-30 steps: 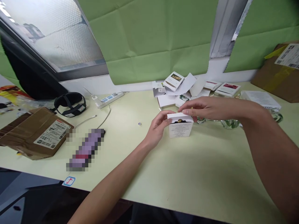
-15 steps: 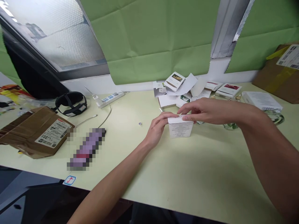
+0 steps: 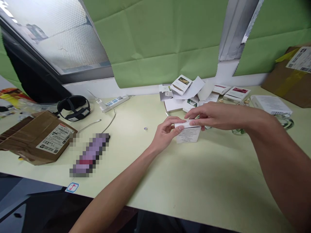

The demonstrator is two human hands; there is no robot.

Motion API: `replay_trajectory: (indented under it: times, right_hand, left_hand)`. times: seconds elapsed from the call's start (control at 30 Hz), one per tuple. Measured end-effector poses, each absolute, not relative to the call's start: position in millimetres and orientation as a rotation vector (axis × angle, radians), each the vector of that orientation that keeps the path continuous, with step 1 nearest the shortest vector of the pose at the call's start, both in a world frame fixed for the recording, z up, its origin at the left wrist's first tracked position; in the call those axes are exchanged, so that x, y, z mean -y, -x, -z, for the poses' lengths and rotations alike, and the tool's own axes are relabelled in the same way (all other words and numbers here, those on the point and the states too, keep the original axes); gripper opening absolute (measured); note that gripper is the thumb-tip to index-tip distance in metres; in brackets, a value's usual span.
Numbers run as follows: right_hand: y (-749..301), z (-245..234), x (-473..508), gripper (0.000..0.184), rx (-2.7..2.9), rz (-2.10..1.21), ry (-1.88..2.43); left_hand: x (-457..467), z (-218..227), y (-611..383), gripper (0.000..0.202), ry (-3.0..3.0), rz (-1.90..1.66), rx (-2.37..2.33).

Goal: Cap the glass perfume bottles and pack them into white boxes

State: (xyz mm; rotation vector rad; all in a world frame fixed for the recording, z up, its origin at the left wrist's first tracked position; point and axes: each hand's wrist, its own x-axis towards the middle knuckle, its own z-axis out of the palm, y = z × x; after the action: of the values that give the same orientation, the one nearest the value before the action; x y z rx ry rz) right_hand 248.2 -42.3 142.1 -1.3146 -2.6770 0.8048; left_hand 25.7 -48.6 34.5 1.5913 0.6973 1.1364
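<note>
White box (image 3: 187, 136) (print unreadable), hands gripping: left hand (image 3: 166, 132), right hand (image 3: 212, 115)

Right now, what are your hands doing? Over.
Left hand grips small white box side. Right hand presses its top flap. Box stands on table. Nothing in the way.

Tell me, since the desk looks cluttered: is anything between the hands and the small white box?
Nothing visible. The left hand grips the small white box at its left side, and the right hand presses its top flap. The pile of cartons lies behind, apart.
</note>
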Motion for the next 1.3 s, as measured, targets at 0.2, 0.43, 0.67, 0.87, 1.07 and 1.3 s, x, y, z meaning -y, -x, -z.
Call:
replay_trajectory:
  times: [0.2,0.43,0.67,0.87,1.07,1.3]
  right_hand:
    - [-249,-141,41,0.045,2.671,-0.794,1.334]
    - [-249,-139,41,0.047,2.677,-0.791,1.357]
    - [-248,-140,42,0.047,2.687,-0.792,1.381]
    - [-250,-141,43,0.042,2.669,-0.869,1.409]
    - [-254,-135,37,0.053,2.613,-1.033,1.409]
    - [-259,-130,31,0.058,2.582,-1.138,1.449]
  left_hand:
    - [48,-33,-24,0.016,-1.626,-1.120,-0.679]
    - [48,-33,-21,0.017,-1.636,-1.078,-0.680]
    - [48,-33,-22,0.017,-1.621,-1.082,-0.708]
    - [48,-32,-23,0.017,-1.582,-1.088,-0.668]
    - [48,-31,-23,0.016,-1.549,-1.084,-0.670]
    - [50,-32,-27,0.031,-1.393,-1.036,-0.611]
